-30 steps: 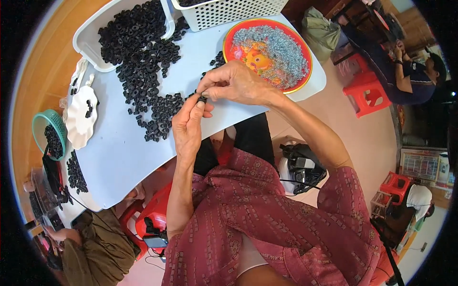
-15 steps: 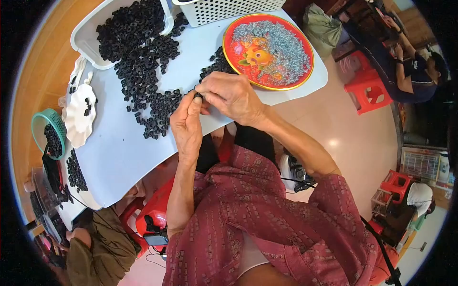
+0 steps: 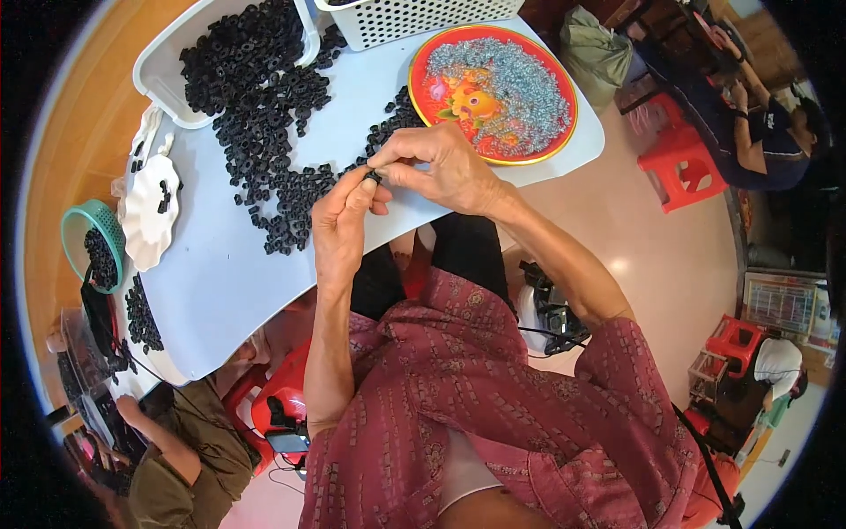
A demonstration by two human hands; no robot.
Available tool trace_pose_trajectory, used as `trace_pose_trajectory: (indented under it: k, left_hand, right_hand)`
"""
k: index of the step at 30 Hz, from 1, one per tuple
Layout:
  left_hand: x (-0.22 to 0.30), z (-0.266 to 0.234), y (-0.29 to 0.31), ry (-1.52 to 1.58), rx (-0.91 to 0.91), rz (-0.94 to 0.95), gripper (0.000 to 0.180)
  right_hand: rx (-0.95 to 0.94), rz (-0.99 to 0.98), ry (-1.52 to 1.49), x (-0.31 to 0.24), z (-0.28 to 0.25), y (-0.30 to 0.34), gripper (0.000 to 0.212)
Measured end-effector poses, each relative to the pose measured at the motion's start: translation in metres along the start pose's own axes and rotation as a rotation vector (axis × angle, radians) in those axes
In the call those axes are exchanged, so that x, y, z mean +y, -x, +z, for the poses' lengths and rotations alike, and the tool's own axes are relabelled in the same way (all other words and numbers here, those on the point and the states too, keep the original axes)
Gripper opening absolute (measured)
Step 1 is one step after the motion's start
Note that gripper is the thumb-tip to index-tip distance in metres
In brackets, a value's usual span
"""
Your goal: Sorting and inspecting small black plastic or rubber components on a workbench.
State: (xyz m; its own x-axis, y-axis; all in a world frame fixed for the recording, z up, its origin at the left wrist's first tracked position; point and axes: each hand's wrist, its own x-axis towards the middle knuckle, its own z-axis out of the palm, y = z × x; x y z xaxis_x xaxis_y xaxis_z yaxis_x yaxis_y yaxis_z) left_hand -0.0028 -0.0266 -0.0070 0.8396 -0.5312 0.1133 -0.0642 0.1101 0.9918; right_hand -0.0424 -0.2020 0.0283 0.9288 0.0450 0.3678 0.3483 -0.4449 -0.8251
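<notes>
Between my two hands is a small black ring-like part point(image 3: 373, 177), pinched over the near edge of the table. My left hand point(image 3: 341, 220) is closed, thumb and forefinger gripping the part. My right hand point(image 3: 445, 167) meets it from the right, its thumb and forefinger pressed together at the part; whatever tiny thing sits between them is hidden. Just beyond my hands lie loose black parts point(image 3: 295, 189) in a heap. A round red tray point(image 3: 416, 93) with a painted pattern holds many small, shiny, clear-silvery pieces point(image 3: 533, 88) behind my right hand.
A white bin point(image 3: 159, 62) tipped toward the table spills black parts. Beside it are a white perforated basket point(image 3: 414, 19), a scalloped white dish point(image 3: 145, 216) and a green basket point(image 3: 110, 231). One person point(image 3: 189, 441) sits at lower left, another point(image 3: 758, 145) at upper right. Red stools point(image 3: 679, 159) stand around.
My right hand has opened its pose slightly, shifting right, while both hands stay together at the black part. The lower-left person's arm now reaches to the table.
</notes>
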Motion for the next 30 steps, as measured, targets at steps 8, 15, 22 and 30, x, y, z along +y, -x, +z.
trace_pose_trajectory:
  k: [8, 15, 22, 30]
  left_hand:
    - [0.003, 0.01, 0.004, -0.135, 0.098, 0.012, 0.027]
    - [0.003, 0.01, 0.002, -0.088, 0.103, -0.001, 0.027]
    - [0.005, 0.01, 0.0, 0.04, 0.11, -0.044, 0.029]
    - [0.005, 0.006, -0.003, -0.028, 0.141, -0.149, 0.03]
  right_hand:
    - [0.157, -0.154, 0.144, -0.002, 0.016, 0.006, 0.015]
    - [0.145, -0.17, 0.14, 0.002, 0.012, 0.006, 0.021]
    - [0.013, -0.028, 0.298, -0.011, 0.001, 0.008, 0.04]
    - [-0.039, -0.128, 0.465, -0.008, 0.013, 0.001, 0.039]
